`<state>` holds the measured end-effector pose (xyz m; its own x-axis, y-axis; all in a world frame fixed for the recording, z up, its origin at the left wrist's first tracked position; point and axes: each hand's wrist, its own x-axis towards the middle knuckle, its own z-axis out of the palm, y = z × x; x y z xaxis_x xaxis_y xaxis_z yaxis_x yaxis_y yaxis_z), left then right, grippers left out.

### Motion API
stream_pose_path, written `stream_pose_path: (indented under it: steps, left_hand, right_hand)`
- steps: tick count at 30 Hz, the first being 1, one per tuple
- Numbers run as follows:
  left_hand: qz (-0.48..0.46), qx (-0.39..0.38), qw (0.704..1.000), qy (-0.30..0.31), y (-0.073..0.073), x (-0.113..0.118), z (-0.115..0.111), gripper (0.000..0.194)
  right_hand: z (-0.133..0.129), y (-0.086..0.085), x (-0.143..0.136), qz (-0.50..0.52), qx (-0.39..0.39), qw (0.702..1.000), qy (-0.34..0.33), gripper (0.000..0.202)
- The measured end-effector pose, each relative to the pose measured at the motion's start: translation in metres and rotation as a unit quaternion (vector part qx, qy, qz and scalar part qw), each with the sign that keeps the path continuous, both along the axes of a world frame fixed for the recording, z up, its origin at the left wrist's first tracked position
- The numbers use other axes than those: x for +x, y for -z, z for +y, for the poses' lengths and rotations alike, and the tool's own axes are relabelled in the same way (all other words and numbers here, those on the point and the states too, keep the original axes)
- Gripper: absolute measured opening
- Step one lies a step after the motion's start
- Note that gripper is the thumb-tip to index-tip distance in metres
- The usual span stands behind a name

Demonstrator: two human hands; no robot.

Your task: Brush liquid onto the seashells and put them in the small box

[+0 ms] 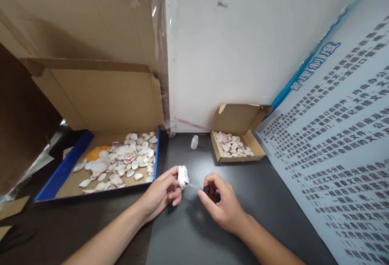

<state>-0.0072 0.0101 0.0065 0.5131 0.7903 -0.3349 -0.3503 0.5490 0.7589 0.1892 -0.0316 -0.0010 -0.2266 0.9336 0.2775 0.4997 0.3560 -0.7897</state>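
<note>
My left hand pinches a small crumpled piece, silver and white like foil, between thumb and fingers. A dark spot shows near its lower edge. Across from it, my right hand grips a small black cap with a thin, clear stem pointing left. The stem's tip reaches the lower right edge of the silvery piece or comes very near it; I cannot tell if they touch. Behind both hands a little clear bottle with a white label stands on the dark table.
On the left lies an open blue-edged cardboard box holding many seashells and an orange shell. A smaller open carton with shells sits back right. A white wall stands behind, and a printed board leans along the right.
</note>
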Motion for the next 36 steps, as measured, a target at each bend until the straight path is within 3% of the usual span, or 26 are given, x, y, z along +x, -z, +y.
stream_pose_path:
  steps: [3, 8, 13, 36]
  left_hand:
    - [0.001, 0.003, 1.0, -0.004, 0.0003, 0.0003, 0.0002, 0.008]
    - [-0.002, 0.012, 1.0, -0.002, 0.0045, -0.0008, 0.0005, 0.008]
    - [0.001, 0.006, 1.0, -0.009, 0.0051, -0.0012, 0.0001, 0.009]
    - [0.011, 0.006, 1.0, -0.019, 0.0025, 0.0001, -0.0005, 0.016]
  right_hand:
    - [0.0003, 0.0011, -0.0002, -0.015, 0.009, 1.0, 0.022, 0.01]
    - [-0.0001, 0.0013, -0.0012, 0.014, 0.021, 1.0, -0.004, 0.012]
    - [0.0001, 0.0004, -0.0016, -0.019, 0.012, 1.0, 0.019, 0.011]
    - [-0.0012, -0.001, -0.003, -0.009, 0.006, 1.0, -0.01, 0.012]
